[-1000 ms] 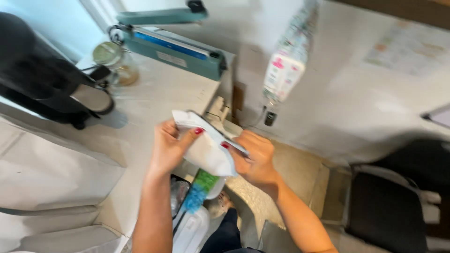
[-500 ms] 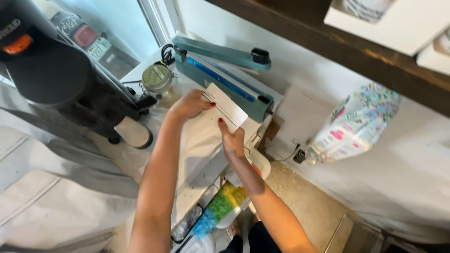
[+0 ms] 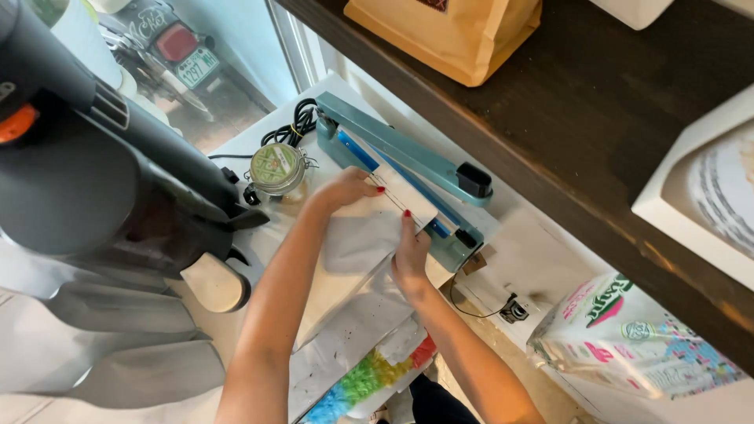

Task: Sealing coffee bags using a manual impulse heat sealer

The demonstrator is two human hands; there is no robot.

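Both hands had carried the white pouch forward since the earlier frame, its top edge now lying on the bar of the teal heat sealer, whose arm stood raised; left hand pinched the pouch's upper left corner, its grip clamped on it; right hand pressed flat on the pouch's right edge; pouch rested on the white worktop; glass jar stood just beside the sealer; black grinder stood at left.
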